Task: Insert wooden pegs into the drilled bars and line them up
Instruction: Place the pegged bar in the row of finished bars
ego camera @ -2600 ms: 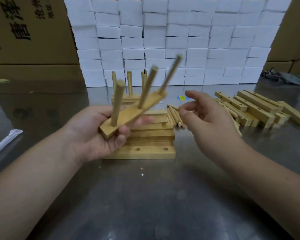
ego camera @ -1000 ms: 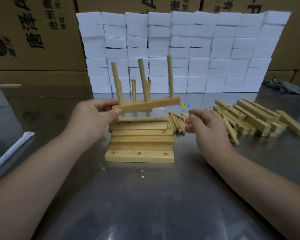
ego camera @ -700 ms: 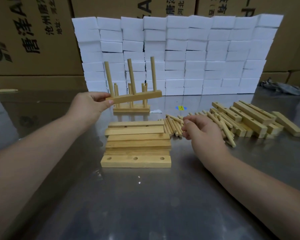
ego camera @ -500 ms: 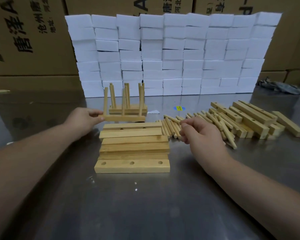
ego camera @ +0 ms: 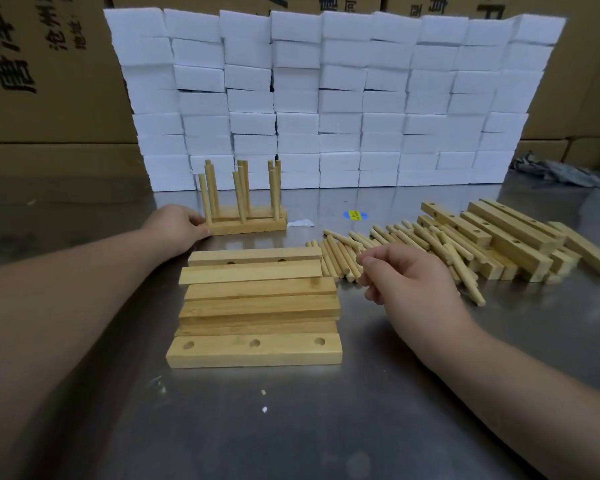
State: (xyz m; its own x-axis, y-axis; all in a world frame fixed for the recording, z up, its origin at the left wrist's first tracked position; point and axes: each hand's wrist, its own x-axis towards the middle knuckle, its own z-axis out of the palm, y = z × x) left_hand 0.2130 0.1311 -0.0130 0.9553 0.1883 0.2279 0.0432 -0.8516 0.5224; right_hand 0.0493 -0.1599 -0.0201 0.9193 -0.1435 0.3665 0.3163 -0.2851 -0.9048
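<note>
Left hand (ego camera: pixel 179 225) at the far left-centre of the steel table (ego camera: pixel 291 427), thumb and fingertips curled against the left end of the front pegged bar (ego camera: pixel 246 227) and holding it. Front pegged bar flat on the table, three pegs upright in its holes. Directly behind it and touching, a second pegged bar (ego camera: pixel 253 212), parallel, with three upright pegs of its own.

Right hand (ego camera: pixel 406 275) right of centre, fingers curled over the near ends of the loose pegs (ego camera: pixel 340 254). Impossible to tell whether pinching a peg or holding nothing. Loose pegs lying fanned on the table, between the middle bars and the heap on the right.

In the middle, nearer the body: a row of bare bars (ego camera: pixel 257 296), side by side and partly overlapping, long sides running left to right. Nearest of them, a bar with three open holes (ego camera: pixel 253 355) facing up. Two more holes showing on the farthest bar of the row.

Further right, a heap of drilled bars (ego camera: pixel 510 237) laid loosely across one another, some pegs resting against it.

Behind everything, a wall of white foam blocks (ego camera: pixel 326 98), with cardboard boxes (ego camera: pixel 49 81) beyond. Just right of the pegged bars, a white scrap (ego camera: pixel 300 222) and a round yellow-and-blue sticker (ego camera: pixel 355 215). At the far right edge, a crumpled grey cloth (ego camera: pixel 561 173).
</note>
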